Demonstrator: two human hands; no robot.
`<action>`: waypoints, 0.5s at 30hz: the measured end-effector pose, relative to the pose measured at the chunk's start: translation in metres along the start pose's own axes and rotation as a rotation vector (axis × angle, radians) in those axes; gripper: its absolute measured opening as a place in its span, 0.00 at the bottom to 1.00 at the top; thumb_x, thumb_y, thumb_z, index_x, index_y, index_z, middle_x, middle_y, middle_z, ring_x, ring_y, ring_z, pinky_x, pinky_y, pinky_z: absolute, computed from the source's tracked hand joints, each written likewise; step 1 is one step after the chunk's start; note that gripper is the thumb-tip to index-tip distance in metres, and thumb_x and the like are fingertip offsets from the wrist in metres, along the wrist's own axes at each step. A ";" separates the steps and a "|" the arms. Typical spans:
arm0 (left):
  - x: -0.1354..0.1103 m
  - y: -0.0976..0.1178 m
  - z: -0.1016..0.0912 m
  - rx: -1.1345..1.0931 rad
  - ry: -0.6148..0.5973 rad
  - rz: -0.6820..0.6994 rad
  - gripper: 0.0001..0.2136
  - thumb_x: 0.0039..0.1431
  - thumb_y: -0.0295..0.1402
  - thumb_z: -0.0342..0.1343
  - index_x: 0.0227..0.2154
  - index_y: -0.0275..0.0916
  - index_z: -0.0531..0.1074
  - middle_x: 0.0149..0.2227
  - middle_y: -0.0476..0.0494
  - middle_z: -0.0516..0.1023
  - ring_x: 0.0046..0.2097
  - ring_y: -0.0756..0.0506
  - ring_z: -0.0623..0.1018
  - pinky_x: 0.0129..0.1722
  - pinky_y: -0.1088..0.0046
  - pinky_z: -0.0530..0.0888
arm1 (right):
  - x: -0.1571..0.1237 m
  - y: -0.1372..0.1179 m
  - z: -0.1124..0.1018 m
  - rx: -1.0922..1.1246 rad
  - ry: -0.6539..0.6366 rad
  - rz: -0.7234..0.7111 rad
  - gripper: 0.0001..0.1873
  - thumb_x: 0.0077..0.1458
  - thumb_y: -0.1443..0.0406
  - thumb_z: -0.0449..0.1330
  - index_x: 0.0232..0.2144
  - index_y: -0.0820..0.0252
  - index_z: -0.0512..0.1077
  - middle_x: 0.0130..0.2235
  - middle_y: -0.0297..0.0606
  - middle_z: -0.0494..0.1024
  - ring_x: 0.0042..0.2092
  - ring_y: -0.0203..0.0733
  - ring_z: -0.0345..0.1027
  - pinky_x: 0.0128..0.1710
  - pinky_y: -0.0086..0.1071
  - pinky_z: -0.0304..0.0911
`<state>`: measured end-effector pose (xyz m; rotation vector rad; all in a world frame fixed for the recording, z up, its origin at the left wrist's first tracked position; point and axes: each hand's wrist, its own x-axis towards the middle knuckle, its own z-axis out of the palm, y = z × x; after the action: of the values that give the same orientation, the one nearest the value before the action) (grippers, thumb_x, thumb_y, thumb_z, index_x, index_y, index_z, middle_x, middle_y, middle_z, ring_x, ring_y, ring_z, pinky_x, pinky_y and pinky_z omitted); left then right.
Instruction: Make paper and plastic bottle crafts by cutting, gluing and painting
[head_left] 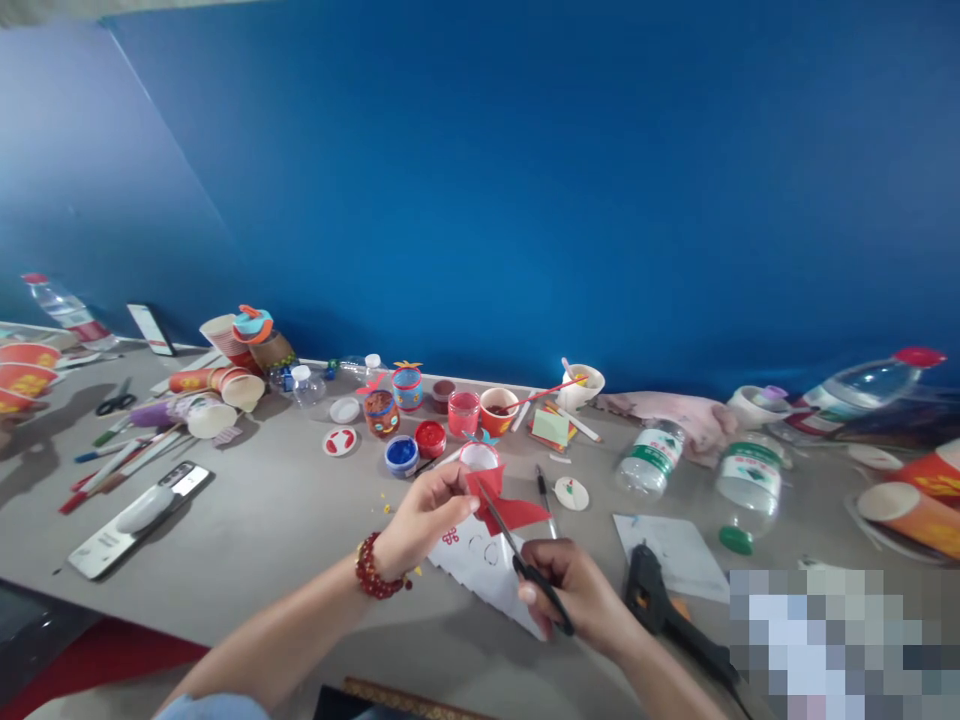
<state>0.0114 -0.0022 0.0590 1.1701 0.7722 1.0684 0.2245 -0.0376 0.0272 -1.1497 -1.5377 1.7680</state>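
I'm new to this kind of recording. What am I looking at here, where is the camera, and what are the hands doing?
No machine here: a person works with bare hands, filmed by one camera worn on the head, looking forward and down. The left hand pinches a piece of red paper; the right hand holds black scissors whose blades meet that paper. On the grey table lie paint pots, paper cups, water bottles, a white sheet and a black glue gun.

Craft workspace, studio-like. Grey table point(285, 520) against a blue partition wall point(525, 200), crowded with paint pots point(430, 438), decorated paper cups point(225, 385), pens point(112, 465), a glue gun point(649, 595), water bottles point(649, 460), scissors point(534, 578), cut red paper point(517, 512).
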 end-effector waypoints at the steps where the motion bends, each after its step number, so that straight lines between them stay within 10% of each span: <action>1: 0.002 0.000 0.001 0.002 -0.007 0.000 0.11 0.54 0.39 0.62 0.30 0.34 0.71 0.27 0.48 0.70 0.29 0.51 0.67 0.29 0.76 0.64 | 0.000 0.000 -0.002 -0.004 0.005 -0.005 0.33 0.39 0.38 0.65 0.17 0.58 0.59 0.14 0.28 0.67 0.16 0.29 0.56 0.17 0.24 0.46; 15: 0.025 0.010 0.007 0.019 -0.088 0.028 0.11 0.55 0.38 0.62 0.29 0.35 0.71 0.27 0.47 0.70 0.30 0.50 0.68 0.30 0.75 0.64 | 0.000 -0.012 -0.016 0.006 0.032 -0.024 0.33 0.38 0.38 0.66 0.18 0.57 0.58 0.14 0.30 0.67 0.17 0.31 0.59 0.17 0.24 0.48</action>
<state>0.0238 0.0194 0.0719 1.2390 0.7005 1.0278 0.2366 -0.0267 0.0394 -1.1467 -1.5208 1.7293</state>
